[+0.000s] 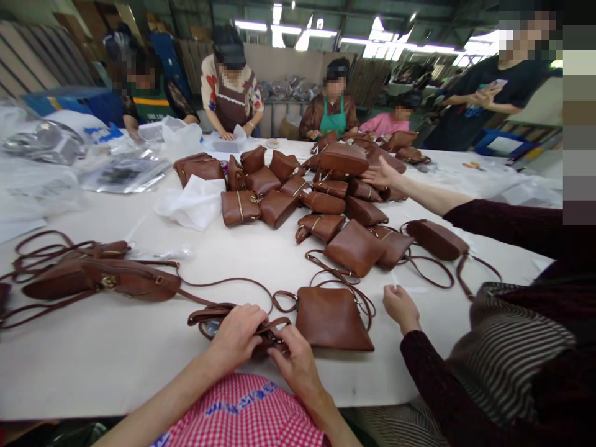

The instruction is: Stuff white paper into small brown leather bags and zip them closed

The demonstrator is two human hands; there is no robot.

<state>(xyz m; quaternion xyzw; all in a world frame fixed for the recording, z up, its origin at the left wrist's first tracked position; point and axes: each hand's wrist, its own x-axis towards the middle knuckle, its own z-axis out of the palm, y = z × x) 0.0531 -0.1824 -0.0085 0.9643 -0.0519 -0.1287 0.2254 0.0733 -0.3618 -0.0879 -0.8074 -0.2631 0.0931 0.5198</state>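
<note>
At the table's near edge, a brown leather handbag (218, 313) lies close to my body, its top toward me. Fingers of my left hand (239, 332) are closed over its upper side. My right hand (295, 357) pinches the bag's strap or hardware near its right end; the exact part is hidden by my fingers. Just right of my hands lies a flat brown shoulder bag (330, 316) with its thin strap curled behind it. To the left rests another brown bag (135, 279) with a gold clasp and long straps.
A heap of brown bags (344, 158) fills the table's middle. White wrapping (190, 202) and clear plastic bags (125, 171) lie left. At my right, a co-worker's hand (384, 174) reaches toward the heap; their other hand (400, 307) is near the table edge. Several people work opposite.
</note>
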